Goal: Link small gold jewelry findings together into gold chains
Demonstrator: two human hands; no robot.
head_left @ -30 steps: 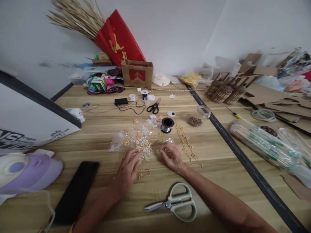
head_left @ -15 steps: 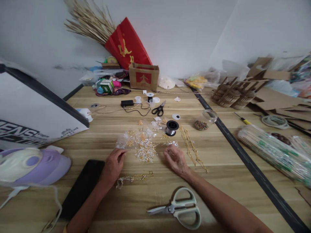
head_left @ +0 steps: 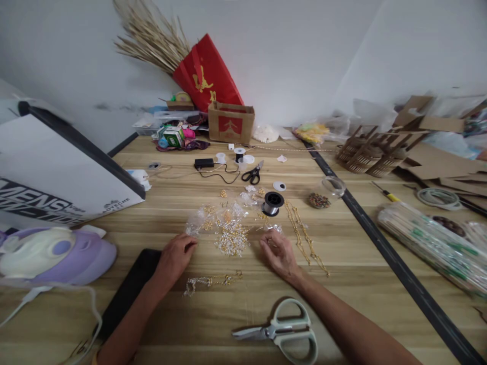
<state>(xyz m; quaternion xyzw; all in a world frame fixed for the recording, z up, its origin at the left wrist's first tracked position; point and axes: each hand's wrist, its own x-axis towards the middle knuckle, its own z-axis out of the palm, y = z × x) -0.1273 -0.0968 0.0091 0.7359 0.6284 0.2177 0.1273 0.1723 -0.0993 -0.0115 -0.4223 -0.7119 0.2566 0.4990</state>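
On the wooden table, my left hand [head_left: 175, 257] rests left of a pile of clear and gold beads [head_left: 233, 240], its fingers curled and thumb near the forefinger. My right hand [head_left: 279, 255] lies right of the pile, fingers bent inward. Whatever either hand pinches is too small or hidden to tell. Below the pile lies a short beaded chain [head_left: 213, 280] in silver and gold. A long gold chain [head_left: 300, 230] stretches out right of my right hand. Just beyond that hand stands a black spool of silvery wire [head_left: 272, 204]. Small clear plastic bags [head_left: 195, 223] lie around the pile.
Pale-handled scissors [head_left: 291, 329] lie near my right forearm, and a black phone-like slab [head_left: 129, 291] beside my left. Farther back are black-handled scissors [head_left: 252, 173] and a clear jar of mixed beads [head_left: 319, 199]. Wrapped sticks [head_left: 429, 243] lie right; a purple-white device [head_left: 64, 256] stands left.
The view has shifted slightly, so the table's things appear a little lower and to the right. My left hand has drawn slightly left from the bead pile; my right hand keeps its place.
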